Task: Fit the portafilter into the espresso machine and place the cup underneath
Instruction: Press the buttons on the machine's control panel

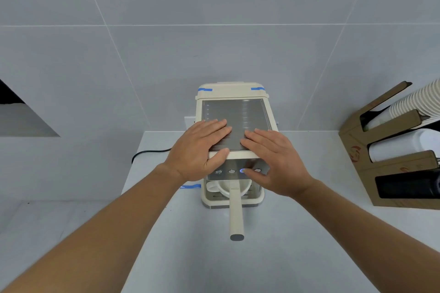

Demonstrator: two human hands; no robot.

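Observation:
A cream espresso machine (234, 93) with a metal top plate stands on the pale counter against the wall. The portafilter's cream handle (236, 214) sticks out of the machine's front toward me. Under it sits a white cup (214, 187) on the drip tray, its handle turned left. My left hand (202, 150) lies flat on the machine's top front-left edge, fingers spread, thumb over the front lip. My right hand (273, 162) rests on the top right, its thumb against a blue-lit button (242, 170) on the front panel. Neither hand holds anything.
A cardboard rack (357, 150) with stacked paper cups and lids stands at the right. A black power cable (147, 152) runs along the counter's back left. Blue tape (190, 186) marks the counter left of the machine. The counter's left edge drops to a lower surface.

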